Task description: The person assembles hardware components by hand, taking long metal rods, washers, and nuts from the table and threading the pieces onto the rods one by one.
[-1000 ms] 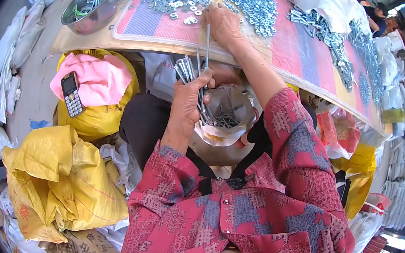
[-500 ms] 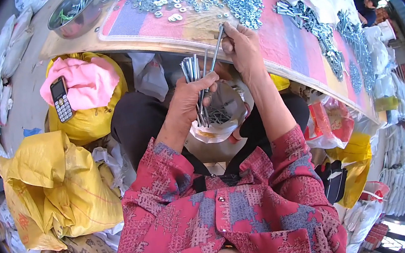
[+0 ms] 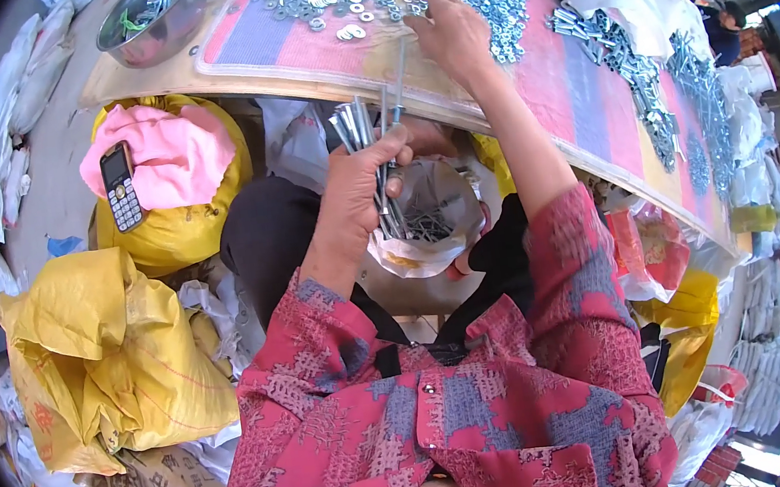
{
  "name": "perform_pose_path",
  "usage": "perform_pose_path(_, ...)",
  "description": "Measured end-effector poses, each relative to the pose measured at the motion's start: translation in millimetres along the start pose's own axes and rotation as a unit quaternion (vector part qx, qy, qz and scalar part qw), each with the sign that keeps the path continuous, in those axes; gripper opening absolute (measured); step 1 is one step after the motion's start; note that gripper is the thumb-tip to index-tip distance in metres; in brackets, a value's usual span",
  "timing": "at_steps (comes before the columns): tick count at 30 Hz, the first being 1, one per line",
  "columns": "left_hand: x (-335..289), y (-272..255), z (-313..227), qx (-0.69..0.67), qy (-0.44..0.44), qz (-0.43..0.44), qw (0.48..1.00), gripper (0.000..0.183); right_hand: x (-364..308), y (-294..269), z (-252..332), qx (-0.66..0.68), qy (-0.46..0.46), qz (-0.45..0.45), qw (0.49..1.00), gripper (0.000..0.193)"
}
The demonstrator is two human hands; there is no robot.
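Your left grip [image 3: 350,173] is curled firmly round a bundle of slim silver metal rods [image 3: 355,124], below counter height in front of the table edge; upper ends poke out past your thumb, probably so they stay within reach of the other hand. One thin bluish-silver rod [image 3: 399,71] leans apart from the bundle toward the counter [image 3: 136,85], likely angled so its tip is free. Your right grip [image 3: 455,34] is over the counter, fingers half bent, fingertips at the near side of the heap of small ring-shaped silver metal washers [image 3: 508,30]; can't tell if it has hold of one. Washers lie on the pink, blue and yellow striped mat [image 3: 268,57], presumably spread there for easy picking. The round white-lined container [image 3: 412,266] sits between your knees under the left grip, dark metal pieces [image 3: 429,227] inside, so anything dropped there would probably be caught.
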State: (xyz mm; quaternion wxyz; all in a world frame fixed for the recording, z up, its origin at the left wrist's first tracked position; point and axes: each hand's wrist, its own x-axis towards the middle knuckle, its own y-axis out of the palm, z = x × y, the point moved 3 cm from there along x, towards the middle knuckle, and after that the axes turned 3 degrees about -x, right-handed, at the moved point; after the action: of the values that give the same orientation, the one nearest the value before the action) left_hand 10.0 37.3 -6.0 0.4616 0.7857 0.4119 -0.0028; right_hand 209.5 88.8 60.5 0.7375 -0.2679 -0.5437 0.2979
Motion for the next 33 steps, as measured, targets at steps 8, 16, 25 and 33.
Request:
perform_pose_path(8,-2.0,8.3,-1.1,0.03,0.022,0.016,0.999,0.017,13.6,18.8,-32.2,-0.046,0.035,0.063,0.996,0.019)
perform_pose_path(16,-5.3,20.9,5.7,0.124,0.014,0.055,0.991,0.02,-61.1,-52.4,-1.2,0.264,0.263,0.102,0.922,0.024)
perform_pose_path(25,-0.6,35.1,43.6,0.056,-0.065,0.144,0.986,0.022,-100.9,-81.4,-9.9,0.592,0.356,-0.03,0.722,0.024)
perform_pose_path(33,6.7,39.1,54.6,0.056,-0.087,0.131,0.986,0.024,-106.4,-103.3,-20.7,0.198,0.164,-0.091,0.962,0.01)
